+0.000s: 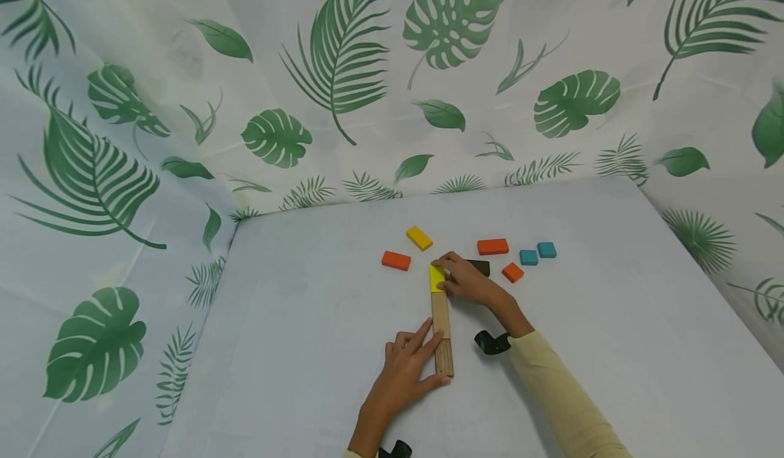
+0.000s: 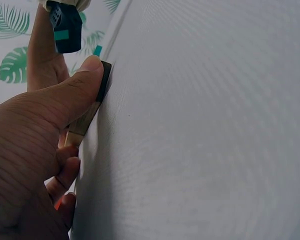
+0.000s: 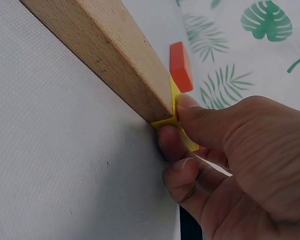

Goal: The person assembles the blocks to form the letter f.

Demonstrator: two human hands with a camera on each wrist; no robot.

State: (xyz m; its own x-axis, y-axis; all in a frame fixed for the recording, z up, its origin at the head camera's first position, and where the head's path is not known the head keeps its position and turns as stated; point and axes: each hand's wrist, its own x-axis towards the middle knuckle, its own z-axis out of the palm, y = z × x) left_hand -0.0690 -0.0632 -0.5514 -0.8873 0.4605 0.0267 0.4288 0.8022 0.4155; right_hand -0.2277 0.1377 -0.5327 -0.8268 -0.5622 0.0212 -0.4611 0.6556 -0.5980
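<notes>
Two pale wooden blocks, a longer one [image 1: 440,315] and a nearer, darker-grained one [image 1: 444,358], lie end to end in a line. A yellow block [image 1: 436,278] sits at the far end of this line, against the longer block. My right hand [image 1: 468,281] pinches the yellow block between thumb and fingers; the right wrist view shows the thumb [image 3: 205,120] on it. My left hand [image 1: 404,369], fingers spread and fairly straight, rests along the row's left side. Its thumb [image 2: 75,92] touches the near block's end.
Beyond the row lie a second yellow block [image 1: 419,237] and a red-orange block [image 1: 396,260]. To the right are another red-orange block [image 1: 493,246], a small orange one [image 1: 512,272], two teal blocks [image 1: 529,257] and a dark block [image 1: 480,267], partly hidden by my right hand. Leaf-printed cloth [image 1: 361,152] backs the white surface.
</notes>
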